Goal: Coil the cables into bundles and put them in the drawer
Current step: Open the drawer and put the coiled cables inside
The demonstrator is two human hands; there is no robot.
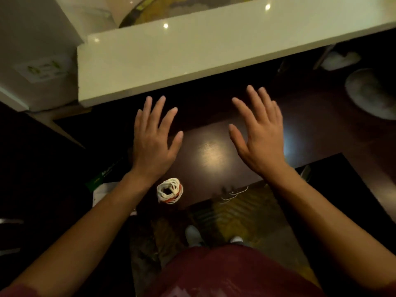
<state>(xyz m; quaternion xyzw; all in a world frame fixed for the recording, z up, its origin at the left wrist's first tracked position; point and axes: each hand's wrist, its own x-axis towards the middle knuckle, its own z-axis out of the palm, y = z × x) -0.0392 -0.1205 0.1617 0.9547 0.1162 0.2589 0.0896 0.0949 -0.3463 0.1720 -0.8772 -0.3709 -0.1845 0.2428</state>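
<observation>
Hovering flat with fingers spread and holding nothing, the left hand (153, 138) and right hand (260, 136) sit over the dark glossy wooden drawer front (205, 155). The coiled white and red cable bundle (170, 190) lies just nearer than that front, beside the left wrist.

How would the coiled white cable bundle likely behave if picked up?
The white cable bundle is thin cord in loose loops, so probably light and floppy. No tie is clearly visible, so loops may spring apart. It lies flat, so rolling seems unlikely.
</observation>
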